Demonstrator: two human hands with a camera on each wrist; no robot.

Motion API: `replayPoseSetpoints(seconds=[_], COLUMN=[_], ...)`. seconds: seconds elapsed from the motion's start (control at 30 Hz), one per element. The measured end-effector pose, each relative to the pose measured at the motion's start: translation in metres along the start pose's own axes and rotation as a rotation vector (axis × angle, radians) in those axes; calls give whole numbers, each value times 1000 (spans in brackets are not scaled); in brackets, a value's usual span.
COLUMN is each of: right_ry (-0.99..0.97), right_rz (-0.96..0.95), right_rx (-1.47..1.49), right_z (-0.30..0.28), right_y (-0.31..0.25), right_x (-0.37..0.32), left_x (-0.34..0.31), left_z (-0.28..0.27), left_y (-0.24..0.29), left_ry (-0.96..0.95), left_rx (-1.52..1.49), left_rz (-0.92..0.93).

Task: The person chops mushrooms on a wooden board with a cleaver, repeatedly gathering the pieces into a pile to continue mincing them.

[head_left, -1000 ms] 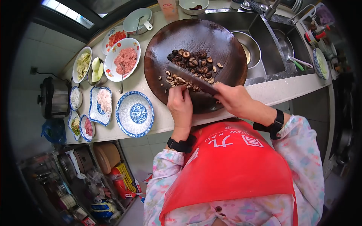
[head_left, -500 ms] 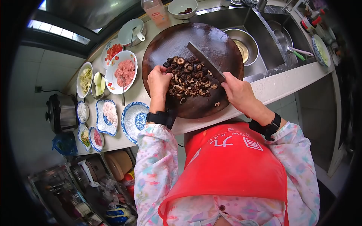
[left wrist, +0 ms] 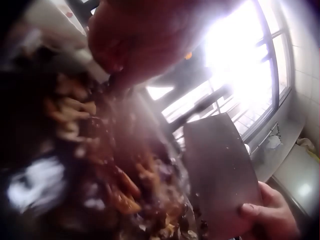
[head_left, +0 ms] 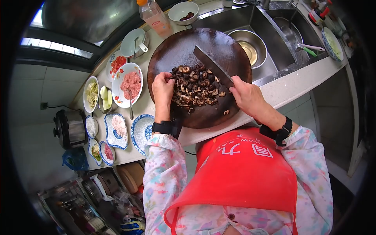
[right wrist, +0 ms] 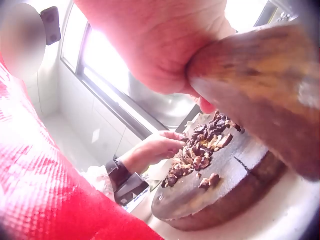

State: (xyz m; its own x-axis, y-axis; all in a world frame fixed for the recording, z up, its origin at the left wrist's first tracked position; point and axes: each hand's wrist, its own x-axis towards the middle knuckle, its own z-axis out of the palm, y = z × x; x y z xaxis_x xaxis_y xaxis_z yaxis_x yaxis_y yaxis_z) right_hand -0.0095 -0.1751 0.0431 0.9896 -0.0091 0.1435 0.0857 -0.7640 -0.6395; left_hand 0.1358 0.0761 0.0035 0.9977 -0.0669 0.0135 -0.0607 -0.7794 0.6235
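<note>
On the round wooden chopping board (head_left: 203,39) lies a heap of dark shiitake mushrooms (head_left: 196,88), sliced at the front and with whole caps farther back. My left hand (head_left: 162,88) is at the heap's left edge, thumb and fingertips pinching a mushroom there; the piece is mostly hidden by the fingers. With my right hand (head_left: 247,95) I grip a cleaver (head_left: 214,67), its blade slanting over the board just right of the heap. The right wrist view shows the cleaver's wooden handle (right wrist: 260,75) large beside the palm.
Left of the board are a bowl of minced meat (head_left: 118,100), a blue-patterned plate (head_left: 135,131) and several small dishes of cut food. A bottle (head_left: 156,21) and a white bowl (head_left: 172,15) stand behind. To the right is the sink (head_left: 274,51) with a metal basin (head_left: 263,53).
My left hand has moved from the board's front to the heap's left side. The cleaver has swung from across the sliced mushrooms to the heap's right side, still in my right hand.
</note>
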Motion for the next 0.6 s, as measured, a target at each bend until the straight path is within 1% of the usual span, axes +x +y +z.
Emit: replayPoseSetpoints(seconds=[0.07, 0.1, 0.13, 0.2, 0.23, 0.3, 0.4, 0.47, 0.53, 0.57, 0.6], right_ry=[12, 11, 2, -7, -3, 0, 9, 25, 19, 9, -1], right_rz=[-8, -9, -3, 3, -10, -27, -44, -58, -59, -54, -58], right_rx=[17, 16, 7, -1, 2, 5, -3, 4, -4, -10, -7], right_z=[2, 2, 1, 0, 2, 3, 4, 4, 3, 2, 1], right_y=[3, 2, 1, 0, 1, 1, 2, 3, 3, 2, 2], right_x=[-1, -1, -1, 0, 0, 0, -1, -2, -1, -2, -2], left_x=[6, 9, 12, 17, 17, 14, 13, 13, 7, 3, -9], left_z=[2, 1, 1, 0, 0, 2, 8, 7, 0, -5, -10], left_y=[-9, -10, -9, -6, -4, 1, 2, -1, 0, -2, -1], left_ry=[122, 132, 132, -71, -71, -36, -56, -22, 102, 182, 184], left_rx=[102, 56, 55, 25, 25, 246, 258, 214, -80, -91, -88], left_rz=[150, 232, 232, 188, 187, 335, 338, 326, 84, 104, 93])
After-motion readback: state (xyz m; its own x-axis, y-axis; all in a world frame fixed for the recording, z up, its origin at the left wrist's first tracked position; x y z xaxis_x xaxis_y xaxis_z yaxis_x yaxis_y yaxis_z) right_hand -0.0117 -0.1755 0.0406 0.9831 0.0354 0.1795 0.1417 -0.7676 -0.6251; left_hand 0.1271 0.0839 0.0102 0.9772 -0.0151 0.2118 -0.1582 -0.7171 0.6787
